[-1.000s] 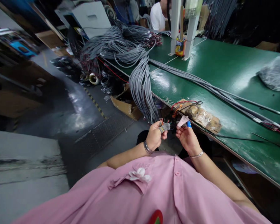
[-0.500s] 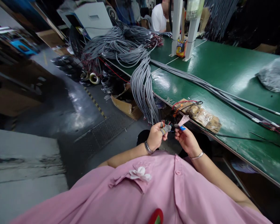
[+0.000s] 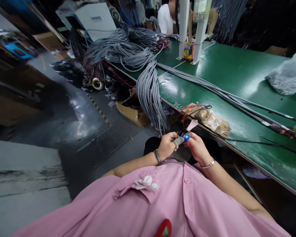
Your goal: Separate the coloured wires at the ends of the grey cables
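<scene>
My left hand (image 3: 167, 146) is closed, pinching the thin coloured wires (image 3: 178, 134) whose ends stick up past the fingertips. Grey finger covers sit on its thumb and forefinger. Against it, my right hand (image 3: 197, 148) is closed on a small blue piece (image 3: 186, 137), held right at the wire ends; its exact kind is too small to tell. Another grey cover shows on a right finger. Just above the right fingers, a pale pink strip (image 3: 192, 125) hangs by the table edge. Whether blue piece and wires touch is hidden by the fingers.
A bundle of grey cables (image 3: 151, 95) hangs over the edge of the green table (image 3: 227, 65). A tape-wrapped wooden block (image 3: 213, 121) lies near that edge. Further right are more grey cables and a plastic bag (image 3: 287, 74). Below stands an open cardboard box (image 3: 133, 110).
My right hand has moved left and slightly down, bringing the blue piece up to the left fingertips. The left hand stays closed on the wires. The view has shifted slightly.
</scene>
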The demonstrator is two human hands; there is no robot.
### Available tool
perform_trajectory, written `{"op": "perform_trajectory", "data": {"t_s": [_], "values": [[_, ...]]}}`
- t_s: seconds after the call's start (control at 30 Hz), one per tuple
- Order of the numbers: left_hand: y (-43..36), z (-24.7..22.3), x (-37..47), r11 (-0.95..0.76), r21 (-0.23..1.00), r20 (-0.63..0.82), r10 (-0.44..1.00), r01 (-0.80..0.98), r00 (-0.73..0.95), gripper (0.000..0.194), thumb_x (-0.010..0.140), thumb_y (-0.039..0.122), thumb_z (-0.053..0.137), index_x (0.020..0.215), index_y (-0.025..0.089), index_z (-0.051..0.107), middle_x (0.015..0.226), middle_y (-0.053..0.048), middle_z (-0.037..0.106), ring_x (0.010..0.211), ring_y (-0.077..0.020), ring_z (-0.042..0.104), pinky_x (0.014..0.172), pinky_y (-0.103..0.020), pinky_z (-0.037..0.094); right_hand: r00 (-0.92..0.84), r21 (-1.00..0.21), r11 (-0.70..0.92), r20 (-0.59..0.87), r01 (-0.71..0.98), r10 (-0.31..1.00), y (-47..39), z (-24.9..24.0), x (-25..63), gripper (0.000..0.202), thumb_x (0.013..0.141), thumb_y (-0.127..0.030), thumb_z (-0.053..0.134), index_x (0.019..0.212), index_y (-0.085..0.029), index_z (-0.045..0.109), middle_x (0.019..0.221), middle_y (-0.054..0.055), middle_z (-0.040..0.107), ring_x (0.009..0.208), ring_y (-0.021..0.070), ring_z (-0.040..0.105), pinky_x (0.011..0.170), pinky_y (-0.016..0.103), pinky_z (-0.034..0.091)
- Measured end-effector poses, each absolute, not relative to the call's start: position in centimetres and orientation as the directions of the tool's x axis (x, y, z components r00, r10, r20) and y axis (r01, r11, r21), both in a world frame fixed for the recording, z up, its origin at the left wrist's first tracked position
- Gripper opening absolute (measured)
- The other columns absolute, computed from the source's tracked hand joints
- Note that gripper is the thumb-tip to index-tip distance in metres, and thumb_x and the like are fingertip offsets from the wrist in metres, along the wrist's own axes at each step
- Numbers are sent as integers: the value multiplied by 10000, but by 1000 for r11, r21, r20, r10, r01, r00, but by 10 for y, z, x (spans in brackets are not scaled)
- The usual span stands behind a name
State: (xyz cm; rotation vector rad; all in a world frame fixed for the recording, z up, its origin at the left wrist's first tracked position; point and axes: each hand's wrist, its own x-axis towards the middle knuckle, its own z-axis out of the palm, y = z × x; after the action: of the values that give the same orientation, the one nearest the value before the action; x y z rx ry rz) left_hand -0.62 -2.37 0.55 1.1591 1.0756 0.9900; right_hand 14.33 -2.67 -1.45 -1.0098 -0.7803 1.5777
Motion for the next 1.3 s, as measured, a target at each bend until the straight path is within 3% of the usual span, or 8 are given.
{"op": "perform_trajectory", "data": {"t_s": [0.2, 0.37, 0.5, 0.67, 0.8, 0.9, 1.1, 1.3], "values": [[-23, 10, -5, 177, 962, -156, 981, -207, 114, 392, 678, 470, 768, 642, 174, 514, 448, 48, 525, 339, -55, 409, 350, -189, 278, 3, -697, -329, -429, -637, 903, -14, -25, 152, 227, 730, -359, 734, 699, -208, 567, 564, -55, 511, 469, 81, 399, 471, 221, 393], [-15, 19, 1, 183, 931, -165, 983, -315, 84, 382, 655, 430, 791, 657, 178, 503, 456, 62, 518, 343, -55, 416, 352, -193, 290, -96, -671, -296, -319, -680, 943, -2, -16, 158, 458, 775, -677, 600, 829, -225, 641, 769, 12, 654, 581, 116, 535, 539, 251, 481], [-10, 20, 9, 181, 926, -161, 983, -331, 89, 373, 669, 419, 785, 667, 178, 500, 463, 62, 521, 345, -57, 419, 346, -193, 288, -76, -762, -245, -251, -599, 965, 6, -8, 158, 372, 761, -570, 705, 831, -207, 666, 719, -4, 630, 584, 102, 524, 531, 217, 474], [-7, 16, 16, 194, 925, -173, 981, -327, 92, 376, 688, 445, 768, 679, 181, 501, 463, 64, 517, 350, -59, 421, 341, -189, 297, -36, -741, -217, -252, -636, 967, 9, -6, 156, 352, 761, -550, 714, 795, -206, 648, 655, -27, 578, 546, 95, 478, 510, 222, 450], [-6, 13, 18, 186, 926, -162, 982, -329, 100, 370, 697, 445, 763, 684, 180, 505, 473, 60, 522, 357, -60, 427, 342, -188, 301, 184, -849, -22, -140, -528, 973, 8, -11, 153, 321, 774, -498, 728, 704, -207, 612, 574, -52, 503, 499, 82, 408, 496, 219, 393], [-7, 12, 19, 168, 931, -146, 985, -324, 91, 360, 711, 440, 754, 689, 179, 507, 472, 60, 524, 357, -60, 428, 348, -188, 311, 285, -923, 57, -59, -381, 957, 9, -17, 151, 412, 834, -590, 610, 700, -202, 633, 565, -29, 523, 516, 95, 441, 505, 229, 390], [-9, 8, 23, 172, 937, -150, 984, -305, 94, 369, 707, 461, 750, 710, 181, 509, 469, 64, 520, 356, -57, 415, 357, -188, 314, 6, -729, -154, -213, -667, 977, 16, -22, 150, 497, 717, -687, 667, 744, -191, 640, 687, -3, 633, 583, 112, 547, 528, 235, 463], [-9, 4, 24, 162, 940, -141, 986, -301, 91, 361, 709, 455, 748, 709, 178, 517, 475, 61, 520, 358, -57, 419, 355, -185, 305, 90, -665, -84, -222, -742, 971, 21, -21, 146, 419, 694, -584, 761, 722, -190, 623, 638, -33, 609, 557, 90, 538, 516, 213, 456]]}}
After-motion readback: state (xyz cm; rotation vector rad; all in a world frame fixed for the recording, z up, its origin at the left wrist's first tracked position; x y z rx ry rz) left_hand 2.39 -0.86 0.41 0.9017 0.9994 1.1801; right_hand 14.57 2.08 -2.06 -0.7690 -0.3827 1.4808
